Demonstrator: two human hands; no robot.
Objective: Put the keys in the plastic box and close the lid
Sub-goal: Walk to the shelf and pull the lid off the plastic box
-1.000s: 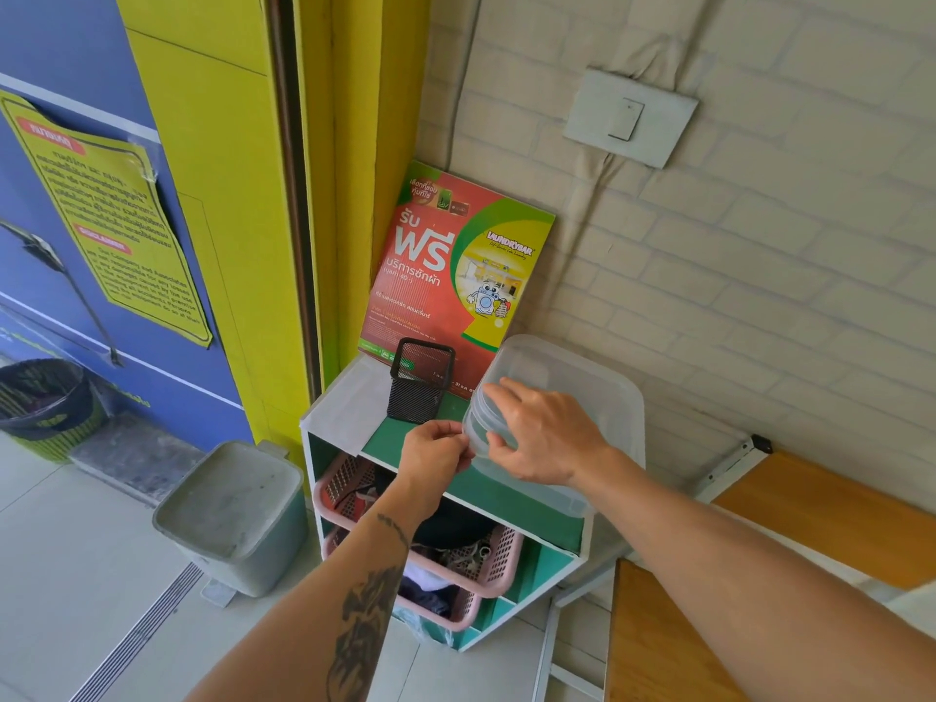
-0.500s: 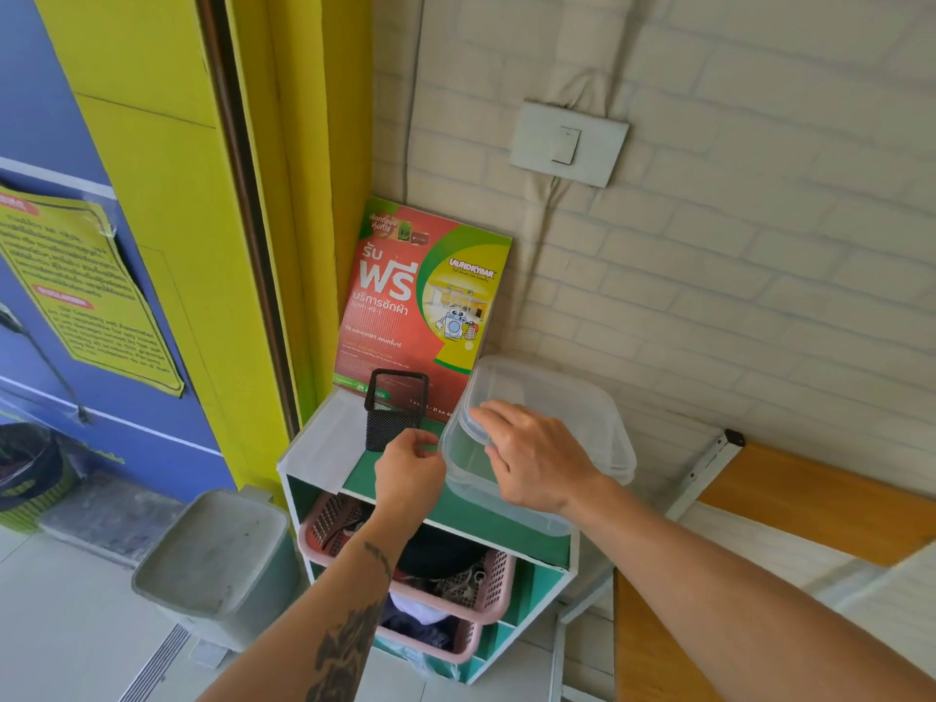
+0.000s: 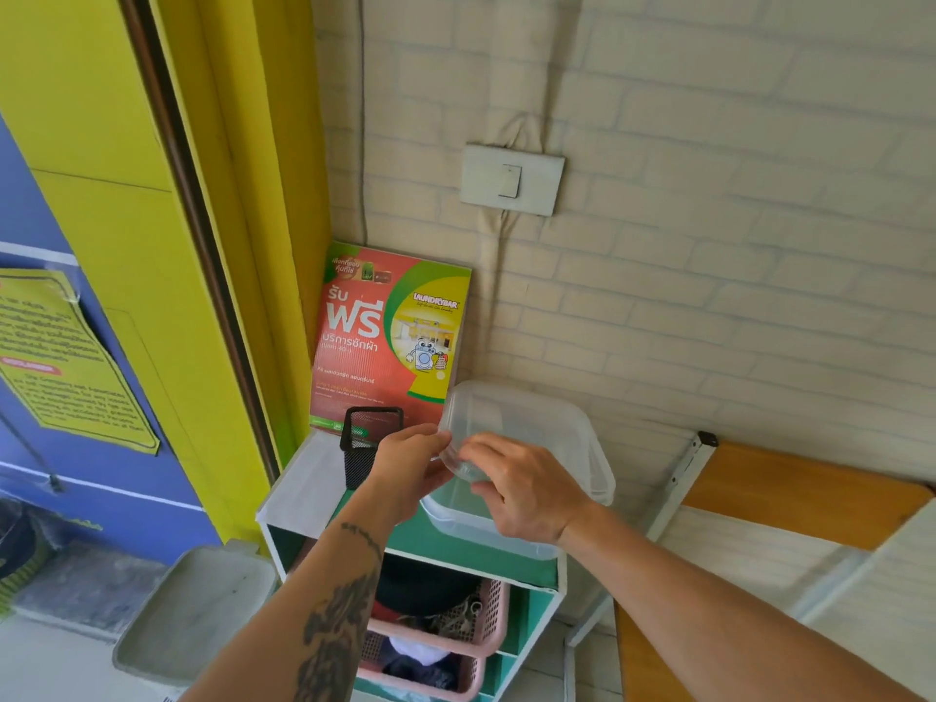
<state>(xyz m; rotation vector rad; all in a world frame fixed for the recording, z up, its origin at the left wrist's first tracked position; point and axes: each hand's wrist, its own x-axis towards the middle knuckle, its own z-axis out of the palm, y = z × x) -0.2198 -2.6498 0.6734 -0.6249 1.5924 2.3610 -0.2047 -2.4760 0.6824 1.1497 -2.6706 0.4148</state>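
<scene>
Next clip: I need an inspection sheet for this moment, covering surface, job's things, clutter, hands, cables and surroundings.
Surface: green top of a small white shelf unit, in a wall corner.
Job's things: clear plastic box on the shelf top; its clear lid is raised at the near-left corner. Keys: nothing seen.
Clutter: black mesh holder; red laundry poster leaning on the wall; pink baskets with clothes below.
Hands: left hand and right hand both grip the lid's corner.
Cables: thin cord running down the wall.
Surroundings: wall switch, yellow door frame, grey bin.
</scene>
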